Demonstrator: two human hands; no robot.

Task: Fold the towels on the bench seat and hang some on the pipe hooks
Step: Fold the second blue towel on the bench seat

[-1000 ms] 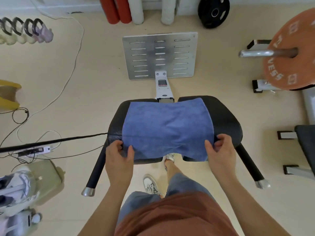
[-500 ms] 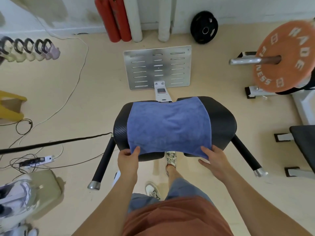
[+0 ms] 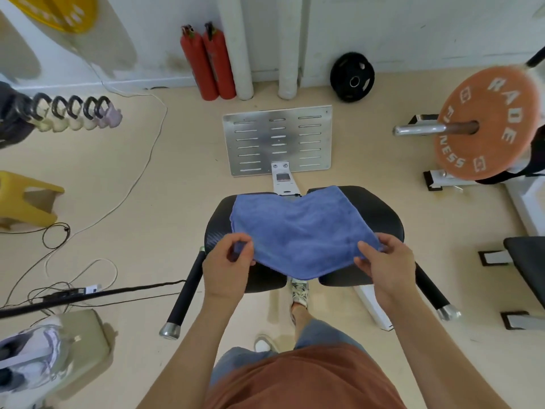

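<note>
Head view. Blue towel (image 3: 300, 231): lying across the black seat surface (image 3: 380, 214), its near edge hanging raised and sagging in the middle. Left grip (image 3: 227, 270), at the towel's 7 o'clock: pinching the near-left corner. Right grip (image 3: 386, 264), at 5 o'clock: pinching the near-right corner. Step, as judged: folding is beginning. The next move is calling for both corners travelling level toward 12 o'clock to meet the far edge.

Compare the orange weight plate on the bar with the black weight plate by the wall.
The orange weight plate is mounted on a steel bar; the black weight plate stands by the wall. The orange one carries white lettering; the black one shows none. Both are round.
</note>
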